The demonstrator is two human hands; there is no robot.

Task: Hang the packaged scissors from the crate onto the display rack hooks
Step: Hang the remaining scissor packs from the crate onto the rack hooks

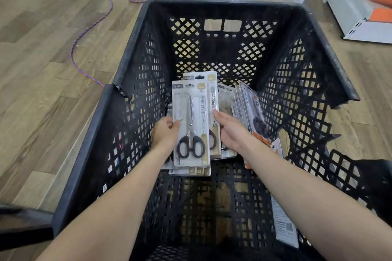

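Note:
Both my arms reach down into a black lattice crate [135, 53]. My left hand [164, 133] grips the left edge of a white scissors package [191, 123] with black-handled scissors inside, thumb on its front. A second identical package [213, 95] lies just behind it, and my right hand [230, 131] touches its right side with fingers extended. More packages [252, 110] lean against the crate's right wall, and a few lie flat underneath. No display rack hooks are in view.
The crate stands on a wood-pattern floor. A purple-red cord [91, 25] snakes over the floor at the left. White shelving [347, 0] with orange items stands at the upper right. A labelled package [283, 222] hangs at the crate's near right wall.

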